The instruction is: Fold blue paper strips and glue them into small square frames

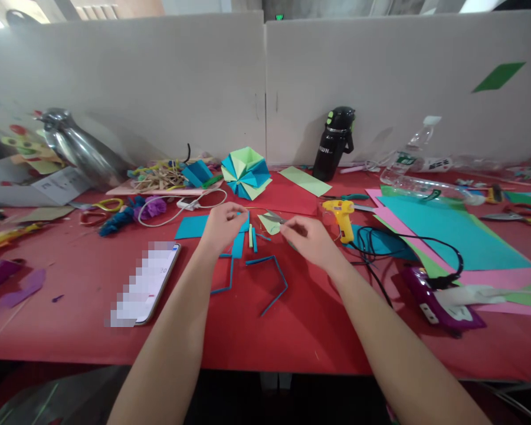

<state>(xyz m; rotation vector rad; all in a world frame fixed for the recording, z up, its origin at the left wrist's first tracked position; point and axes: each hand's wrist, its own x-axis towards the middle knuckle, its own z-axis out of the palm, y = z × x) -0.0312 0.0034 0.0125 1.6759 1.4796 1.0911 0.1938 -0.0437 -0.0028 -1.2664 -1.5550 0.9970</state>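
My left hand [223, 227] is closed, thumb and fingers together, over the blue paper [190, 226]; what it pinches, if anything, is too small to make out. My right hand [304, 237] is closed around the near end of scissors, whose metal blades [272, 218] point left over a light green paper piece [268, 225]. Between the hands lie small rolled strips, one pale green [250, 236]. Nearer me are a bent blue strip [287, 285] and another bent blue strip [231, 273]. A folded blue and green paper ball [246, 171] stands behind the hands.
A yellow glue gun [343, 219] with a black cable sits right of my right hand. A phone [153, 286] lies left of my left forearm. Coloured sheets [455, 230] and a purple power strip [442, 307] are at right. A black bottle [334, 144] stands at the back.
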